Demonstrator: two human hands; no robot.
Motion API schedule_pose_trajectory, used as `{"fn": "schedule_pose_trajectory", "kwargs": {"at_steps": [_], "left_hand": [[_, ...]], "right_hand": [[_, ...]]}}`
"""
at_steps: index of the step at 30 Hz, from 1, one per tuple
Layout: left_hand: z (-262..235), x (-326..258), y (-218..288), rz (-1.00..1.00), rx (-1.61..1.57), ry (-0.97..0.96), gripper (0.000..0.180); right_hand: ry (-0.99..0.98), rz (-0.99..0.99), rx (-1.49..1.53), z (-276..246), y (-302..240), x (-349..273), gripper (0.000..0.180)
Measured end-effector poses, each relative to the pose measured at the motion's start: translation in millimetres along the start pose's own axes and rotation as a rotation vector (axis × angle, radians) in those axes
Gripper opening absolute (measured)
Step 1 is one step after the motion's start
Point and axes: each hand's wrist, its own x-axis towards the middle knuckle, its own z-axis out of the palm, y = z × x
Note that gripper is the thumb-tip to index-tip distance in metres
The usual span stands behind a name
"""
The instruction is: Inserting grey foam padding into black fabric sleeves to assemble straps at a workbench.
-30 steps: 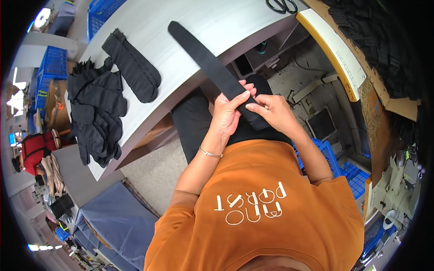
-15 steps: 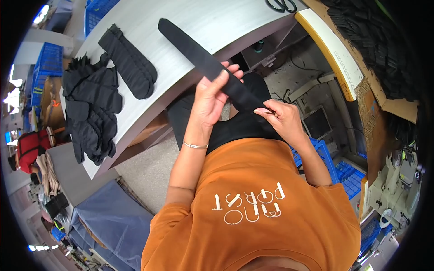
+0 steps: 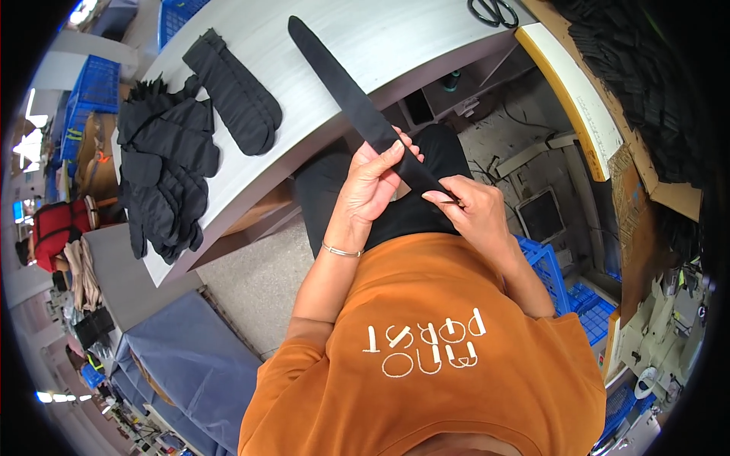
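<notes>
A long, flat black fabric strip point(image 3: 342, 83), with a rounded tip like a sock toe, slants from above the table's edge down to my lap. My left hand point(image 3: 372, 182) is closed around its lower half, thumb on top and fingers beneath. At the near end, my right hand point(image 3: 477, 211) pinches the strip between thumb and curled fingers. A neat stack of black rounded fabric pieces point(image 3: 236, 91) lies on the grey table point(image 3: 262, 182). Left of it is a looser heap of similar black pieces point(image 3: 167, 163).
Black-handled scissors point(image 3: 493, 12) lie at the table's far right edge. A cardboard box point(image 3: 677, 201) packed with black pieces stands on the right, beside a yellow-edged white board point(image 3: 570, 99). Blue crates point(image 3: 544, 266) sit low at my right. A blue-grey cover point(image 3: 190, 372) drapes something at lower left.
The view has shifted a little, so table and stacks appear farther right and higher. Both hands keep their hold; the left hand sits slightly nearer the strip's lower end.
</notes>
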Motion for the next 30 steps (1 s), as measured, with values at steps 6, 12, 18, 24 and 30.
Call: {"fn": "schedule_pose_trajectory", "kwargs": {"at_steps": [6, 12, 18, 24, 30], "left_hand": [[-14, 4, 0, 0.029, -0.017, -0.044, 0.031], [-4, 1, -4, 0.032, 0.231, 0.243, 0.044], [-4, -4, -6, 0.014, 0.171, 0.191, 0.038], [-10, -2, -10, 0.050, 0.101, 0.160, 0.032], [-12, -5, -14, 0.064, 0.130, 0.148, 0.035]], "right_hand": [[0.047, -0.062, 0.019, 10, -2, 3, 0.021], [0.109, -0.275, -0.407, 20, 1, 13, 0.021], [0.018, -0.271, -0.461, 25, 2, 6, 0.025], [0.017, -0.192, -0.219, 25, -3, 9, 0.033], [0.102, -0.038, -0.123, 31, 1, 14, 0.028]]}}
